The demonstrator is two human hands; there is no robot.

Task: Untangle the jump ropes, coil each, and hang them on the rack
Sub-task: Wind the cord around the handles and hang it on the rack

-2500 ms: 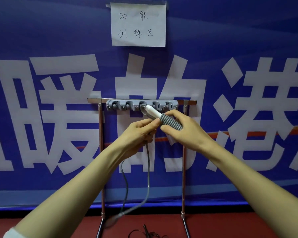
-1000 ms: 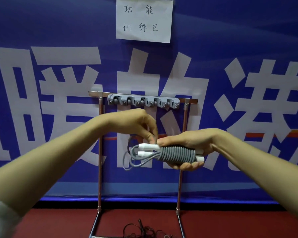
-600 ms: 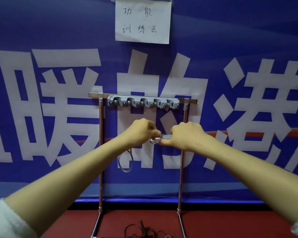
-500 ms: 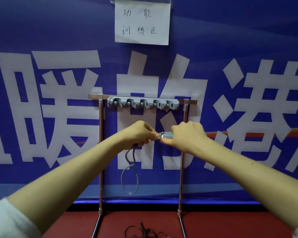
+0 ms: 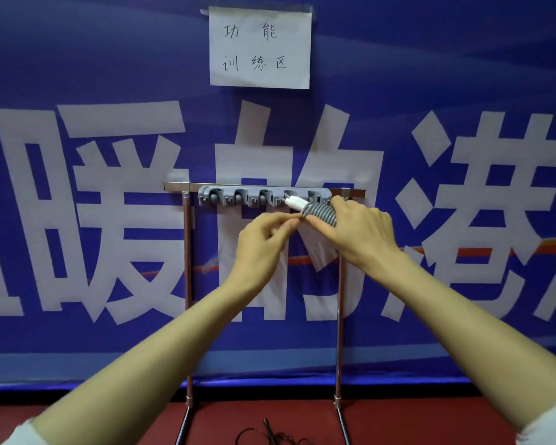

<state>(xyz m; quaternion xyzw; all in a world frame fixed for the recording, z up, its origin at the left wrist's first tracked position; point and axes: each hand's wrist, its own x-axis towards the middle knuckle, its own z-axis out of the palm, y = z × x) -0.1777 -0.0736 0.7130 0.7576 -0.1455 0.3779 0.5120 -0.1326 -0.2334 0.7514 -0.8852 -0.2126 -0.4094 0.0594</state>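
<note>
The ribbed grey jump rope (image 5: 319, 213) is gripped by the right hand (image 5: 361, 234), its white tip held at the plastic hook strip (image 5: 254, 197), right of centre. Its cord is pinched by the left hand (image 5: 260, 244), and open room is left beneath, between the metal posts (image 5: 187, 252).

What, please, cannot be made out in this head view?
Head view:
Most of the grey jump rope: covered by the right hand.
Whether its white handle sits in a clip of the rack: too small.
What the left hand pinches: its own fingers hide it.
The black rope on the floor: cut off by the bottom edge.
</note>
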